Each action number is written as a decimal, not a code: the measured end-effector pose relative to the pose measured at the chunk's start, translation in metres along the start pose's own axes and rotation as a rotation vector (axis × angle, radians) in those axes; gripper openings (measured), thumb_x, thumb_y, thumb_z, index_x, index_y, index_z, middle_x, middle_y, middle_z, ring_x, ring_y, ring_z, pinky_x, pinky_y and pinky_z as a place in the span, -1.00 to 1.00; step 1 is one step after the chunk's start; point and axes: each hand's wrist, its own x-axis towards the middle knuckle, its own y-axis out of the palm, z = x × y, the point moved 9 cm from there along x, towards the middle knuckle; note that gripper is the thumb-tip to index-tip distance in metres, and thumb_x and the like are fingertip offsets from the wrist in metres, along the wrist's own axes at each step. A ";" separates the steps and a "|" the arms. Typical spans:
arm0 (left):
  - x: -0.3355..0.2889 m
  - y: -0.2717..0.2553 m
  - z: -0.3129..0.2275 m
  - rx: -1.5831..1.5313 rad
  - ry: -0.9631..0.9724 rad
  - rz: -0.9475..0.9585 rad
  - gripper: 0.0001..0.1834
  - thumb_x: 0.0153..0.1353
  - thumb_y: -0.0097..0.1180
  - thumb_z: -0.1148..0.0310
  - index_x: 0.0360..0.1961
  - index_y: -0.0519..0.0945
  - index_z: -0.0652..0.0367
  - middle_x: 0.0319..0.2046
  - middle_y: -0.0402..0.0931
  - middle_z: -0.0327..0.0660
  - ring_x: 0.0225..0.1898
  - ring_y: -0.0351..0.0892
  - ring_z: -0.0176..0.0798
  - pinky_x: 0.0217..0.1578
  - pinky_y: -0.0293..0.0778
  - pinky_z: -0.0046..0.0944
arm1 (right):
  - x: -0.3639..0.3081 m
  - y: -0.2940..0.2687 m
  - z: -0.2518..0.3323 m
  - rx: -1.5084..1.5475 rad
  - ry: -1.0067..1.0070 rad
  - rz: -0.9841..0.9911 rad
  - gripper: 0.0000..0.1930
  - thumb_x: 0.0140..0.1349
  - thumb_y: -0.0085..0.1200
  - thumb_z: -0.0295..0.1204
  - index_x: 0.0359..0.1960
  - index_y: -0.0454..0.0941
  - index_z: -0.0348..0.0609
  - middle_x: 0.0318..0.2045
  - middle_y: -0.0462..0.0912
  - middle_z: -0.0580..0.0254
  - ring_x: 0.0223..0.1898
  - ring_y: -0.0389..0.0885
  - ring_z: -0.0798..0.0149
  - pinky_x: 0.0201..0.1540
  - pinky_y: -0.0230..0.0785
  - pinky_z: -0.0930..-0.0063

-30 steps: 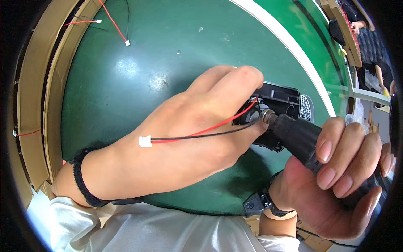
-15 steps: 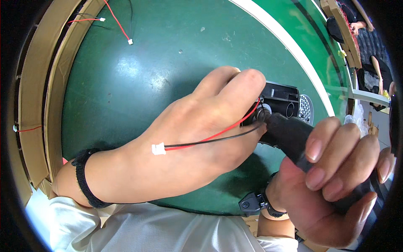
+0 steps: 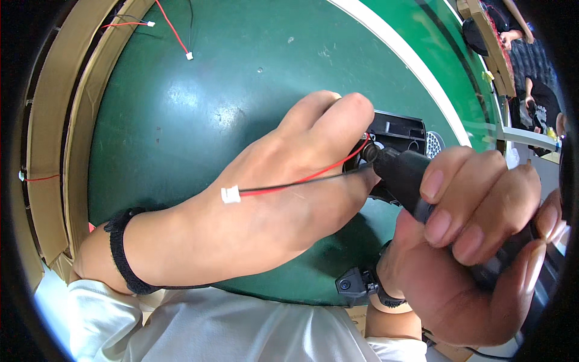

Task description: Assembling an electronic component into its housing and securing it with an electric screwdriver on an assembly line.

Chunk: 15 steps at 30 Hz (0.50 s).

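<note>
Left hand [image 3: 253, 211] covers black part [image 3: 401, 130]; loose wires [image 3: 175, 33] lie well apart

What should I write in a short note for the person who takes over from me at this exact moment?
Left hand: presses down on the small black part on the green table; a red and black wire pair with a white plug lies over the back of this hand.
Right hand: grips the black power screwdriver, its tip set against the part.
Done: tool and part are in position.
Left: whether the screw is seated cannot be seen. Spare wires lie at the table's far edge.
</note>
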 end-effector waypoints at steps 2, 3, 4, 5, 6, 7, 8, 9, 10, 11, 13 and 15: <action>-0.001 0.002 0.002 -0.016 -0.027 0.015 -0.65 -0.19 0.48 0.46 -0.28 0.70 0.16 0.19 0.28 0.05 0.16 0.37 0.21 0.13 0.38 0.01 | 0.001 0.004 -0.002 0.020 -0.030 0.025 -0.81 0.40 -0.14 -0.28 -0.04 0.27 -0.01 -0.50 0.39 0.37 -0.49 0.39 0.34 -0.20 0.25 0.25; -0.001 0.002 0.003 -0.041 -0.041 0.019 -0.66 -0.18 0.48 0.45 -0.29 0.70 0.16 0.19 0.28 0.05 0.16 0.37 0.20 0.14 0.37 0.02 | 0.001 0.007 -0.002 0.040 -0.059 0.048 -0.82 0.40 -0.16 -0.29 -0.05 0.27 -0.01 -0.51 0.39 0.37 -0.49 0.40 0.34 -0.20 0.25 0.25; -0.002 0.003 0.004 -0.065 -0.055 0.023 -0.67 -0.18 0.48 0.45 -0.30 0.70 0.16 0.19 0.28 0.05 0.17 0.36 0.19 0.14 0.37 0.02 | 0.002 0.010 -0.001 0.035 -0.063 0.097 -0.83 0.40 -0.17 -0.31 -0.05 0.27 -0.03 -0.51 0.40 0.37 -0.49 0.39 0.34 -0.20 0.25 0.26; -0.002 0.003 0.003 -0.066 -0.054 0.022 -0.67 -0.18 0.48 0.45 -0.30 0.70 0.16 0.19 0.28 0.05 0.17 0.36 0.19 0.14 0.37 0.02 | 0.003 0.009 -0.002 0.034 -0.064 0.098 -0.83 0.40 -0.17 -0.31 -0.05 0.27 -0.03 -0.51 0.40 0.37 -0.49 0.39 0.34 -0.20 0.25 0.26; -0.002 0.002 0.002 -0.053 -0.041 0.012 -0.67 -0.18 0.48 0.45 -0.31 0.69 0.17 0.18 0.29 0.05 0.16 0.37 0.19 0.13 0.37 0.02 | 0.003 0.007 -0.005 0.078 -0.054 0.085 -0.83 0.40 -0.18 -0.30 -0.07 0.28 -0.04 -0.51 0.41 0.37 -0.49 0.39 0.35 -0.21 0.25 0.26; -0.003 0.002 0.001 -0.040 -0.029 0.002 -0.67 -0.19 0.48 0.45 -0.32 0.69 0.18 0.17 0.31 0.05 0.15 0.38 0.19 0.12 0.38 0.02 | 0.004 0.005 -0.007 0.122 -0.043 0.071 -0.83 0.40 -0.19 -0.30 -0.08 0.28 -0.05 -0.51 0.41 0.37 -0.50 0.39 0.36 -0.22 0.25 0.27; -0.002 0.003 0.001 -0.041 -0.027 0.002 -0.67 -0.19 0.48 0.45 -0.32 0.69 0.18 0.17 0.31 0.05 0.15 0.38 0.19 0.12 0.38 0.02 | 0.007 0.003 -0.008 0.109 -0.043 0.055 -0.83 0.41 -0.22 -0.28 -0.10 0.29 -0.05 -0.51 0.41 0.37 -0.52 0.38 0.35 -0.24 0.26 0.25; 0.000 0.002 0.001 -0.041 -0.011 -0.017 -0.67 -0.19 0.48 0.46 -0.32 0.68 0.20 0.14 0.33 0.04 0.14 0.39 0.18 0.11 0.39 0.02 | 0.009 0.001 -0.011 0.153 -0.059 0.019 -0.84 0.43 -0.26 -0.28 -0.12 0.30 -0.04 -0.53 0.40 0.35 -0.55 0.37 0.35 -0.25 0.27 0.23; 0.002 0.002 0.001 -0.042 0.006 -0.036 -0.67 -0.20 0.48 0.46 -0.33 0.68 0.21 0.12 0.35 0.04 0.12 0.40 0.17 0.10 0.40 0.02 | 0.012 0.000 -0.013 0.142 -0.019 0.001 -0.84 0.43 -0.27 -0.29 -0.11 0.29 -0.04 -0.54 0.39 0.35 -0.56 0.36 0.34 -0.24 0.29 0.22; 0.001 0.002 0.003 -0.037 0.002 -0.039 -0.67 -0.20 0.48 0.46 -0.33 0.68 0.21 0.12 0.35 0.04 0.12 0.40 0.17 0.10 0.40 0.02 | 0.017 0.002 -0.017 0.141 0.019 -0.011 -0.84 0.43 -0.27 -0.30 -0.11 0.29 -0.05 -0.56 0.38 0.34 -0.57 0.35 0.33 -0.24 0.30 0.22; 0.001 -0.003 0.007 -0.017 0.003 -0.097 -0.66 -0.21 0.47 0.48 -0.32 0.67 0.24 0.07 0.38 0.05 0.08 0.43 0.17 0.06 0.42 0.03 | 0.024 0.004 -0.026 0.228 0.009 -0.026 -0.84 0.42 -0.28 -0.32 -0.09 0.27 -0.05 -0.58 0.37 0.32 -0.60 0.34 0.32 -0.25 0.34 0.21; 0.003 -0.004 0.002 0.017 0.046 -0.096 -0.65 -0.20 0.47 0.48 -0.29 0.68 0.23 0.06 0.38 0.07 0.07 0.44 0.17 0.05 0.43 0.04 | 0.030 0.016 -0.016 0.181 0.017 0.077 -0.84 0.40 -0.28 -0.34 -0.07 0.25 -0.06 -0.58 0.38 0.29 -0.61 0.33 0.30 -0.29 0.35 0.20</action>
